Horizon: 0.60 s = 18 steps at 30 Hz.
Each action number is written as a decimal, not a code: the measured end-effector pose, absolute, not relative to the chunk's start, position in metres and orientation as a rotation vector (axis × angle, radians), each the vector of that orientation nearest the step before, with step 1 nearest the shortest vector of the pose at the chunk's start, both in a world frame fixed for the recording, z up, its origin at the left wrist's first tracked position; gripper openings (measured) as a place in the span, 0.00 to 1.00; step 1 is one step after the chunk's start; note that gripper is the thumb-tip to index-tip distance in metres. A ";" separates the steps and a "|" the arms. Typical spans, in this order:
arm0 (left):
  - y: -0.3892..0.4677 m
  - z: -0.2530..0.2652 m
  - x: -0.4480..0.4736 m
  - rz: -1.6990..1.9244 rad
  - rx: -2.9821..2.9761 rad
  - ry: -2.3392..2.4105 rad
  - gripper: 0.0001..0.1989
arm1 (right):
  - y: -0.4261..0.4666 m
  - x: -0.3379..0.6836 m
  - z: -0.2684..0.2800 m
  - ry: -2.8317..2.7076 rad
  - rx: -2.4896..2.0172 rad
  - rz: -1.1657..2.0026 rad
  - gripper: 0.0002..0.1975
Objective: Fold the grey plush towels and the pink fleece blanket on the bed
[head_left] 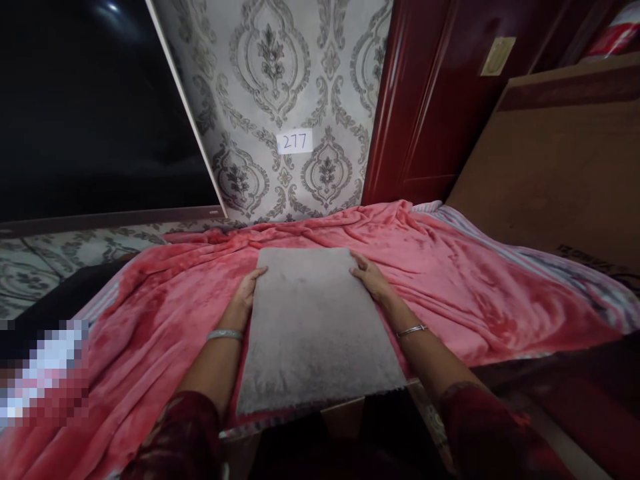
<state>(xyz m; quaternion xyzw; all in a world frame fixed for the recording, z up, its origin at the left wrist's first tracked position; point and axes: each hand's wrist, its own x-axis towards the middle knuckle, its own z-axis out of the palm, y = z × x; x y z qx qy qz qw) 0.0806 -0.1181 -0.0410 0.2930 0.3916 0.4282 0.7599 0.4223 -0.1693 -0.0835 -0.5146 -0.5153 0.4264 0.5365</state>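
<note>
Grey and plush, a rectangular mat (313, 327) lies flat on a pink blanket (475, 293) that covers the bed, its near edge reaching the bed's front edge and slightly overhanging it. The left hand (247, 293) rests against the mat's left edge near the far corner, fingers (259, 272) loosely curled onto the edge, touching it rather than clamped around it. The right hand (370, 277) lies at the far right corner, fingers (356, 260) spread and laid flat along the edge. Each wrist wears a thin silver bangle (225, 335), and dark red patterned sleeves show at the forearms. The blanket is rumpled, with folds running toward the wall, and a striped sheet (550, 260) shows from under it on the right. Behind the bed stands a wall with grey damask wallpaper bearing a white label (294, 141) marked 277. A dark window (90, 107) fills the left, a glossy red door (425, 100) stands on the right, and a brown board (555, 160) leans beside the bed.
</note>
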 end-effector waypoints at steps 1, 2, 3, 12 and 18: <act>-0.117 -0.041 0.080 0.945 0.636 0.855 0.25 | -0.167 0.421 -0.081 -1.235 -1.212 0.980 0.42; -0.116 -0.040 0.080 0.965 0.636 0.855 0.24 | -0.165 0.419 -0.078 -1.234 -1.186 0.949 0.41; -0.115 -0.040 0.079 0.989 0.640 0.851 0.24 | -0.162 0.418 -0.075 -1.233 -1.155 0.921 0.41; -0.103 -0.050 0.080 1.269 0.979 1.204 0.25 | -0.153 0.408 -0.072 -1.485 -1.536 0.608 0.29; -0.122 -0.026 0.095 1.256 2.223 1.392 0.29 | -0.183 0.385 -0.043 -1.826 -1.704 0.293 0.30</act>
